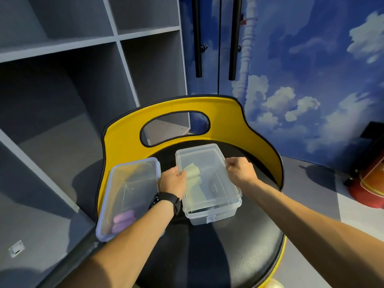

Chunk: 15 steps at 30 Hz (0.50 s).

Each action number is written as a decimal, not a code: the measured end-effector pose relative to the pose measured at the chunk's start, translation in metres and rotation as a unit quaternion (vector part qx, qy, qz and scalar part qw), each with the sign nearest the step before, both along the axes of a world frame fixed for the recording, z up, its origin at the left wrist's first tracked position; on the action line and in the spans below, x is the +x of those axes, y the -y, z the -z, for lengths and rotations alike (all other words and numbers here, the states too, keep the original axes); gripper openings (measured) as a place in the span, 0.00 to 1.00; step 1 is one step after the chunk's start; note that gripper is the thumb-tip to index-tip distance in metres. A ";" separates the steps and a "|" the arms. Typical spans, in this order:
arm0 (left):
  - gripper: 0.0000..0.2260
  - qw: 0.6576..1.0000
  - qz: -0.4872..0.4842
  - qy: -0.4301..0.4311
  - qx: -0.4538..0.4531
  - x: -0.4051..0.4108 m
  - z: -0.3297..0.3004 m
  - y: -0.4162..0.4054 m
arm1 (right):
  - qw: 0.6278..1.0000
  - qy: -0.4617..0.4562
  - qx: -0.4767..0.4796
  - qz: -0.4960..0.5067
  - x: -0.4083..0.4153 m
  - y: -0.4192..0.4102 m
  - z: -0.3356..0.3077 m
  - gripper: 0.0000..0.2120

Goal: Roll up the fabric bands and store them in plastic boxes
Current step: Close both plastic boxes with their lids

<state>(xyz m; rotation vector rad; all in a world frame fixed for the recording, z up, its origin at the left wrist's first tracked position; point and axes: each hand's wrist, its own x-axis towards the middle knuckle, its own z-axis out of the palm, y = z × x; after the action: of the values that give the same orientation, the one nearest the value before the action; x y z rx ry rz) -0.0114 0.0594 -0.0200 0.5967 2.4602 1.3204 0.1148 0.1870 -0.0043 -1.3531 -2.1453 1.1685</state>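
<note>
On the round black seat [218,252] of a chair with a curved yellow back sit two see-through plastic boxes. Near the seat's middle is a clear box with a clear flat lid [204,177], smooth and shiny with round corners. Inside it, seen through the lid, lies a pale green rolled fabric band [192,172]. Hanging over the seat's left edge is a second clear box with a blue-rimmed lid [126,196], and soft purple rolled bands [123,221] lie at its near end. Behind the seat to the left stand grey shelves [62,80]; a blue cloud wall [311,80] is behind to the right. The left hand [172,181], with a black watch [166,201] on its wrist, curls its fingers on the clear lid's left edge. The right hand [239,171] grips the right edge, fingers bent tight.
</note>
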 end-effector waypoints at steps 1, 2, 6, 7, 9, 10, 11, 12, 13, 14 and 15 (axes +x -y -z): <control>0.13 1.000 0.003 -0.001 -0.002 0.001 0.000 0.001 | 1.000 0.004 -0.004 -0.001 0.000 0.001 -0.001 0.19; 0.13 1.000 0.003 0.000 -0.005 0.001 0.000 0.001 | 1.000 0.005 -0.003 -0.001 0.000 0.001 -0.001 0.19; 0.09 0.999 0.015 -0.009 -0.027 0.002 -0.001 0.003 | 1.000 0.017 -0.006 -0.006 0.002 0.000 0.002 0.21; 0.10 0.999 0.018 -0.012 -0.036 0.002 0.000 0.004 | 1.000 0.021 -0.008 -0.007 0.003 0.002 0.002 0.21; 0.10 0.998 0.024 -0.017 -0.049 0.001 0.003 0.004 | 1.000 0.025 -0.012 -0.006 0.004 0.004 0.002 0.21; 0.09 0.998 0.026 -0.021 -0.050 0.000 0.005 0.004 | 1.000 0.023 -0.013 -0.004 0.005 0.004 0.003 0.21; 0.09 0.998 0.028 -0.024 -0.052 0.001 0.005 0.005 | 1.000 0.021 -0.014 0.000 0.005 0.005 0.004 0.21; 0.09 0.998 0.031 -0.028 -0.052 0.001 0.006 0.005 | 1.000 0.018 -0.013 0.003 0.006 0.005 0.005 0.21; 0.09 0.998 0.033 -0.030 -0.051 0.002 0.006 0.006 | 1.000 0.017 -0.010 0.005 0.006 0.005 0.006 0.20; 0.09 0.998 0.037 -0.032 -0.050 0.002 0.006 0.007 | 1.000 0.017 -0.009 0.004 0.006 0.006 0.006 0.20; 0.10 0.997 0.039 -0.033 -0.052 0.001 0.007 0.007 | 1.000 0.018 -0.005 0.003 0.005 0.006 0.007 0.20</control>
<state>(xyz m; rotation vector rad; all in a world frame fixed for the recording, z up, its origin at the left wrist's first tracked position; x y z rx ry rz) -0.0099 0.0522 -0.0273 0.7153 2.5122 1.1541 0.1201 0.1815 -0.0110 -1.3938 -2.1618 1.1619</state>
